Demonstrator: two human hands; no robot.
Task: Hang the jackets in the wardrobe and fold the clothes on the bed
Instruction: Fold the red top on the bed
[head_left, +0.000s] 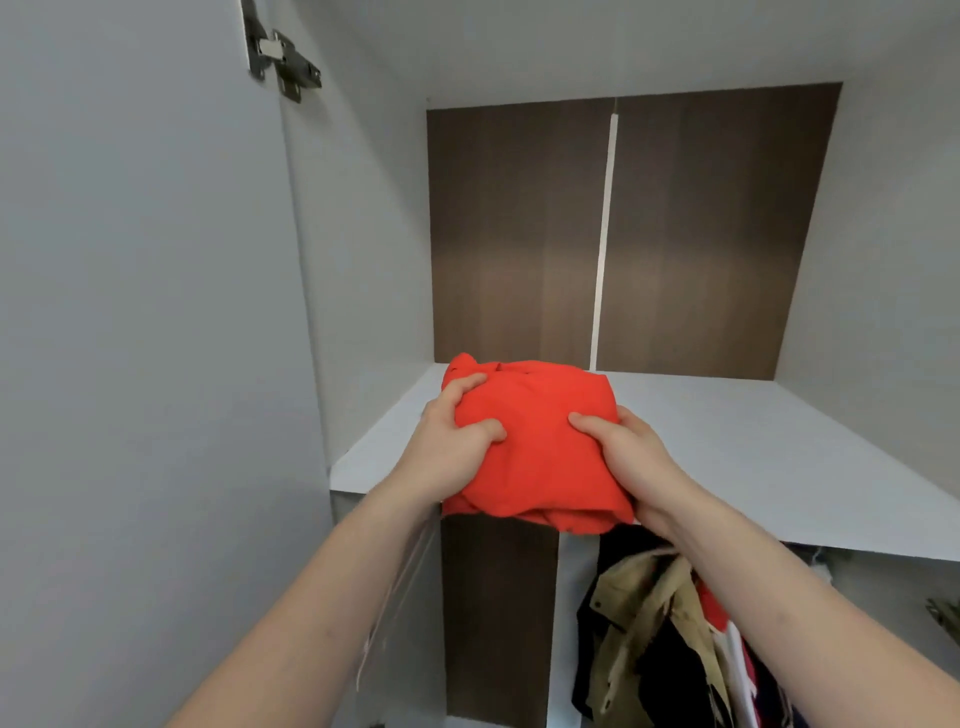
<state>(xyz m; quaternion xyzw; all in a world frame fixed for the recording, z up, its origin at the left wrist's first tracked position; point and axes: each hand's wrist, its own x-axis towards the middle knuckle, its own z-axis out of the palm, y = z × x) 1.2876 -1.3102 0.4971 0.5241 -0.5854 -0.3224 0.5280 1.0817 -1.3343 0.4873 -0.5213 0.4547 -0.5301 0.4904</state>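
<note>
At the far left stands the open wardrobe door (130, 338), pale grey, with a metal hinge (283, 60) near its top edge. Just right of it begins the inside of the wardrobe, where a white shelf (753, 457) runs across, and behind the shelf the back panel (519, 234) is dark brown wood with 1 thin pale strip going down its middle.

The left hand (452, 441) grips the left side of a folded red garment (540, 447), with the thumb curled on top of the cloth and the fingers pressed into its upper left corner. The garment lies on the front part of the shelf (its near edge hangs a little over the shelf edge). The right hand (623, 452) grasps the right side of the same garment, thumb on top and the fingers wrapped behind the cloth, out of sight. Both forearms are bare.

Under the shelf, to the lower right, a khaki jacket (639, 623) hangs with dark clothing just beside it, and further right some red and white cloth (727, 629) shows, partly hidden by the right forearm.
</note>
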